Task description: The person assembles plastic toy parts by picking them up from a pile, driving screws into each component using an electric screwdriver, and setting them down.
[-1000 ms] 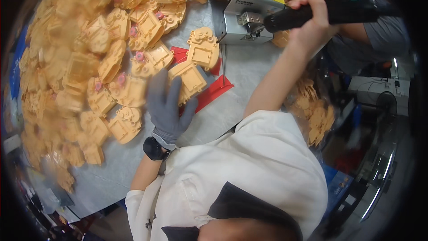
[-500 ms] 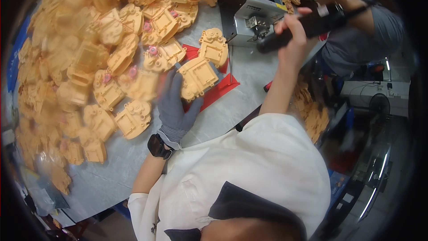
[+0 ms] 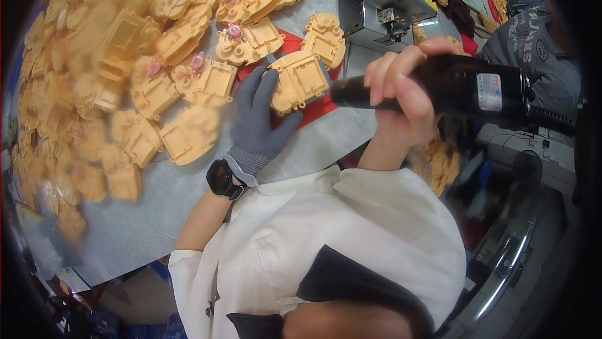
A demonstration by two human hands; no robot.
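Note:
My left hand point(image 3: 258, 118), in a grey glove, grips a tan plastic housing point(image 3: 298, 80) by its left side, fingers above and thumb at the lower edge. The housing has a rectangular recess and rests over a grey and red fixture point(image 3: 321, 112) on the table. Bare fingers of my right hand point(image 3: 401, 91) wrap round a thick black power screwdriver point(image 3: 461, 88). Its nose points left and appears beside the housing's right edge; whether they touch I cannot tell. A second tan housing point(image 3: 325, 37) lies just beyond the held one.
A large heap of tan housings point(image 3: 135, 97), some with pink round parts, covers the table's left and far side. A grey machine point(image 3: 395, 3) stands at the far right. Another person in a grey shirt point(image 3: 545, 50) is beyond it. A cable trails from the screwdriver.
My right hand has brought the screwdriver down and nearer, its nose now beside the housing. The view has shifted somewhat. My left hand keeps its hold on the housing.

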